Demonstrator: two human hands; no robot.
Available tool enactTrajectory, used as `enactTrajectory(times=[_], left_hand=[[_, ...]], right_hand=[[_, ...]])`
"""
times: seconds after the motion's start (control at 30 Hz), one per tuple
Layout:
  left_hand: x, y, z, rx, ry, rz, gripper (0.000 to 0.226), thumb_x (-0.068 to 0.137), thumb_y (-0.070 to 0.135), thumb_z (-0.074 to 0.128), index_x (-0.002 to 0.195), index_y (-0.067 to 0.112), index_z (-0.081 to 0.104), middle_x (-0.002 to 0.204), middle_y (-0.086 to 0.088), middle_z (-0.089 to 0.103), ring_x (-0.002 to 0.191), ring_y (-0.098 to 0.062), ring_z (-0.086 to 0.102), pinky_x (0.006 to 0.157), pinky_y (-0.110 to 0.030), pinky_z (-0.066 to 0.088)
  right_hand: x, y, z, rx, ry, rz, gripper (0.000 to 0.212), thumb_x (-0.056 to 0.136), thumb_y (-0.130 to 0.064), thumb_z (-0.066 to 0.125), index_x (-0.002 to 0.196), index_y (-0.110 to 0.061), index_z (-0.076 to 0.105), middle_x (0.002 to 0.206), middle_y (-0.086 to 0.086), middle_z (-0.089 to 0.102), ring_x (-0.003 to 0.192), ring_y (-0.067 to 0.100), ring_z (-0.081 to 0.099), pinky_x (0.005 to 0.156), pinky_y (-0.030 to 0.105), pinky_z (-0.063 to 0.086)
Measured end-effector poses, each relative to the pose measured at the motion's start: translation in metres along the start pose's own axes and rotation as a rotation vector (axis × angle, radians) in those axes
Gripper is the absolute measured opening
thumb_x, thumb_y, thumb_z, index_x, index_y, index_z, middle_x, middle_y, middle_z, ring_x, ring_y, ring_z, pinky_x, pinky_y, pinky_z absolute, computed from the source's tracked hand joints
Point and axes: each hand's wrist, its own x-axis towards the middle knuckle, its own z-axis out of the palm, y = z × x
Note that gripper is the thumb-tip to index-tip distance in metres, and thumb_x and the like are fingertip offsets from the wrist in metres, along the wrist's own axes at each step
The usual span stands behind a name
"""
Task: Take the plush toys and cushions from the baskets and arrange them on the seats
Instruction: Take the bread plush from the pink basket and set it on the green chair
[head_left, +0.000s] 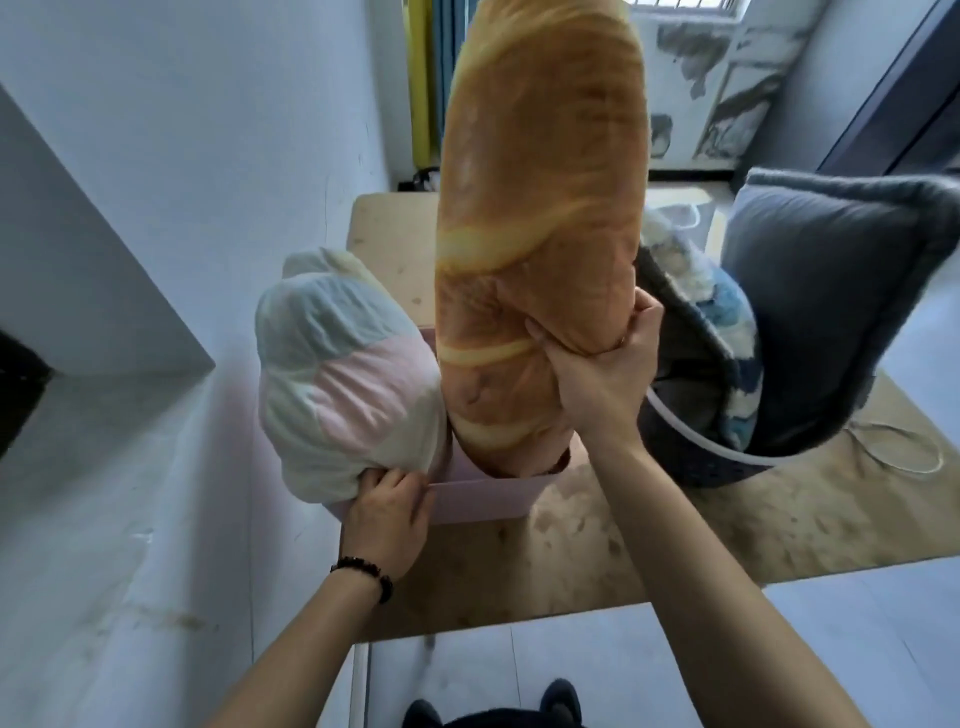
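Observation:
A long bread-shaped cushion (540, 182) stands upright, its lower end in a pink basket (483, 496). My right hand (597, 374) is shut on its right side near the bottom. A pastel white, pink and blue cushion (343, 374) leans out of the same basket on the left. My left hand (387, 514) rests at the basket's front left rim, fingers touching the underside of the pastel cushion. To the right, a dark basket (691, 441) holds a grey cushion (831, 291) and a blue-and-white fluffy plush (722, 312).
A beige rug (571, 561) lies under the baskets. A white wall (182, 182) runs close along the left. A light wooden surface (395, 244) sits behind the pink basket. A black plush with ears (493, 712) shows at the bottom edge.

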Motion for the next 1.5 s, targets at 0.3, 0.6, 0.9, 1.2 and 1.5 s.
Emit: enactTrajectory(times=[0.3,0.6,0.9,1.2,1.5], left_hand=[[0.072,0.094,-0.131,-0.85,0.315,-0.082,0.048,0.098,0.052,0.053,0.12,0.012,0.065,0.104,-0.007,0.068,0.096,-0.021,0.061,0.09,-0.033,0.051],[0.058,0.235,-0.088,-1.272,-0.41,0.352,0.101,0.069,0.092,0.053,0.145,0.026,0.05,0.148,0.003,0.057,0.139,-0.014,0.05,0.119,-0.044,0.036],[-0.144,0.383,-0.008,-1.377,-0.68,0.214,0.041,0.079,0.062,0.071,0.088,0.023,0.08,0.095,0.006,0.079,0.097,-0.012,0.071,0.09,-0.038,0.056],[-0.357,0.523,0.022,-1.344,-0.887,0.206,0.027,0.095,0.047,0.064,0.086,0.023,0.075,0.086,0.014,0.077,0.089,-0.005,0.07,0.077,-0.025,0.055],[-0.56,0.637,0.044,-1.188,-1.261,0.27,0.037,0.092,0.058,0.063,0.094,0.024,0.076,0.103,0.006,0.079,0.102,-0.014,0.074,0.093,-0.039,0.058]], right_hand=[[0.003,-0.112,-0.096,0.25,0.151,-0.176,0.082,0.067,-0.03,0.096,0.135,-0.02,0.051,0.127,-0.009,0.065,0.116,0.005,0.063,0.101,0.031,0.054],[-0.119,-0.071,-0.223,-0.014,0.334,0.05,0.092,0.057,-0.063,0.081,0.137,-0.024,0.057,0.117,-0.021,0.07,0.106,-0.004,0.067,0.084,0.016,0.054],[-0.272,-0.059,-0.387,-0.222,0.775,0.228,0.096,0.054,-0.082,0.075,0.134,-0.032,0.054,0.128,-0.014,0.064,0.113,0.0,0.063,0.097,0.031,0.054],[-0.452,-0.051,-0.56,-0.173,0.877,0.282,0.128,0.053,-0.077,0.084,0.159,-0.044,0.019,0.156,-0.025,0.041,0.14,-0.004,0.043,0.115,0.038,0.042],[-0.621,-0.058,-0.711,-0.131,0.905,0.474,0.149,0.048,-0.049,0.1,0.158,-0.049,0.001,0.157,-0.029,0.035,0.143,-0.001,0.041,0.115,0.044,0.043]])
